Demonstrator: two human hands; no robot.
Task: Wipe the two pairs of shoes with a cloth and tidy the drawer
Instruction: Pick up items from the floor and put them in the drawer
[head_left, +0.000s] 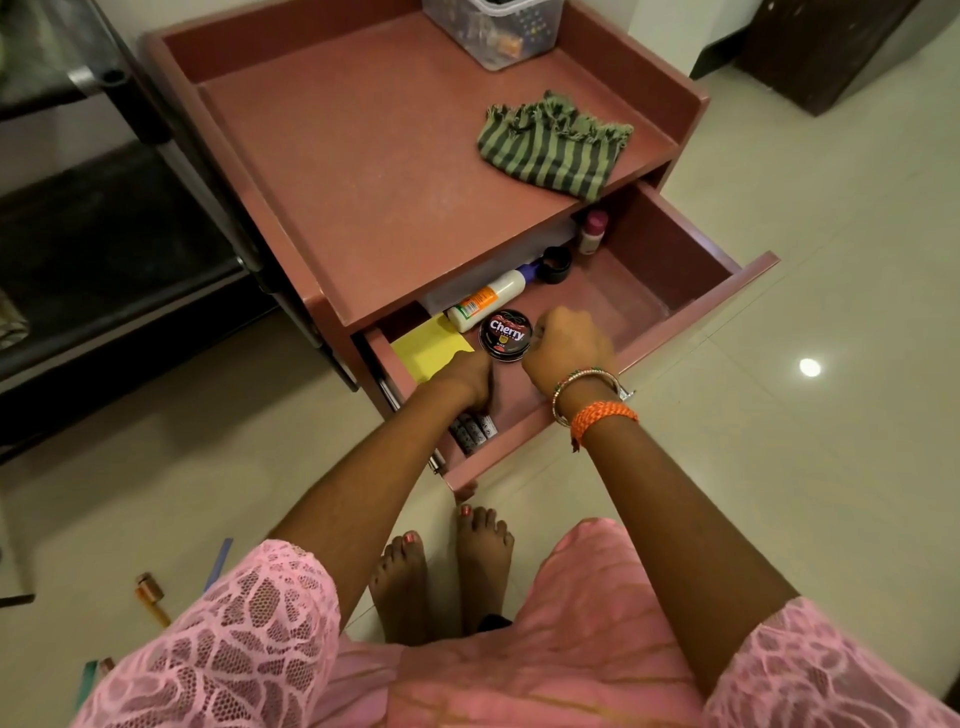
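Open reddish-brown wooden drawer (675, 322), centre frame, contains both hands. Left hand (467, 376) reaches down into the drawer beside a yellow paper sheet (428, 345); its grip cannot be determined. Right hand (569, 348) is curled, fingers at the round black polish tin (505, 332); grip contact unclear. Striped green cloth (553, 143) lies on the desk (363, 182), upper right.
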